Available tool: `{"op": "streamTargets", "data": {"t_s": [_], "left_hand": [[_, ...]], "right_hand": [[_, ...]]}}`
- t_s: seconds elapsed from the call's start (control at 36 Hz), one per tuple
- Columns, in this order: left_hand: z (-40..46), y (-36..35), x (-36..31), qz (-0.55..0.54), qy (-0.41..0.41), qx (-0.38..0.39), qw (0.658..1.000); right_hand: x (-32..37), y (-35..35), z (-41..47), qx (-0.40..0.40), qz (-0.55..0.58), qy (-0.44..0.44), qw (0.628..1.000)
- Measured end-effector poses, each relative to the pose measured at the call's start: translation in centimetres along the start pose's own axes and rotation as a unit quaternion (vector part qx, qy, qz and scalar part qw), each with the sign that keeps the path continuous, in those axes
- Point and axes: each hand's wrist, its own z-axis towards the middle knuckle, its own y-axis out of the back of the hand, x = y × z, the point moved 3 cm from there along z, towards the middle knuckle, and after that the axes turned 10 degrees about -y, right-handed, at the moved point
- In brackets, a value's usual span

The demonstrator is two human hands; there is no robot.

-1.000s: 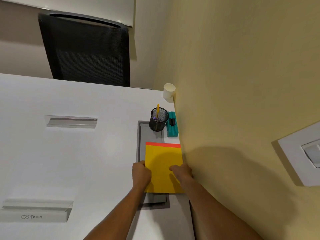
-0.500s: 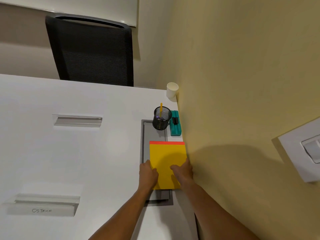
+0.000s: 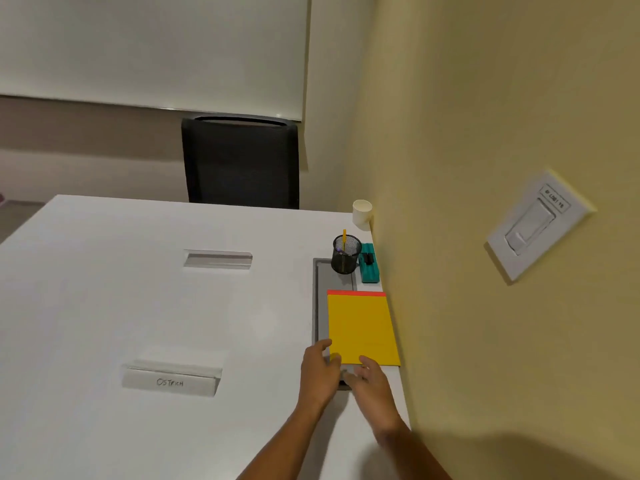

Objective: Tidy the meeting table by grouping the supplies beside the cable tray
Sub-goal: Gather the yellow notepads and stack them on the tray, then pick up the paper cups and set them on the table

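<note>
White meeting table (image 3: 138,306) against yellow wall. Yellow notepad (image 3: 362,329) lying partly over cable tray (image 3: 320,299); pen cup (image 3: 345,255) and teal eraser (image 3: 370,264) at tray's far end. Left hand (image 3: 320,370) and right hand (image 3: 370,382) loosely spread at notepad's near edge, gripping nothing. Grouping seemingly nearly done; paper cup (image 3: 362,214) beyond tray's far end.

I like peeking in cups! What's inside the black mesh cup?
A yellow pencil sticks up out of the black mesh cup, with something purple beside it. The bottom of the cup can't be seen.

Two name stands (image 3: 217,259), one notepad (image 3: 362,329), one pen cup (image 3: 345,254), one paper cup (image 3: 362,214), one chair (image 3: 240,161)
</note>
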Motion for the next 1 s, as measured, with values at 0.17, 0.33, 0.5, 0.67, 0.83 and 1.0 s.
{"op": "streamTargets", "data": {"t_s": [0.17,0.33,0.5,0.67,0.83,1.0], "left_hand": [[-6.7,2.9,-1.8,0.061,-0.043,0.028,0.997],[-13.3,6.2,-1.8,0.106,-0.065,-0.002,0.992],[-20.8,9.3,-2.0,0.077,-0.08,-0.062,0.992],[-29.6,13.3,-1.6,0.051,-0.105,-0.136,0.984],[-38.7,18.9,-1.1,0.029,-0.122,-0.206,0.97],[-47.2,25.5,0.4,0.019,-0.121,-0.309,0.943]], "right_hand": [[-0.3,0.2,-6.7,0.01,0.006,0.05,0.999],[-1.7,0.5,-13.2,0.03,0.01,0.114,0.993],[-3.8,0.1,-19.0,0.046,0.014,0.181,0.982],[-6.4,-2.6,-25.7,0.085,0.007,0.235,0.968],[-7.5,-7.3,-33.3,0.171,-0.024,0.29,0.941],[-8.9,-12.4,-40.0,0.261,-0.058,0.348,0.899]]}}
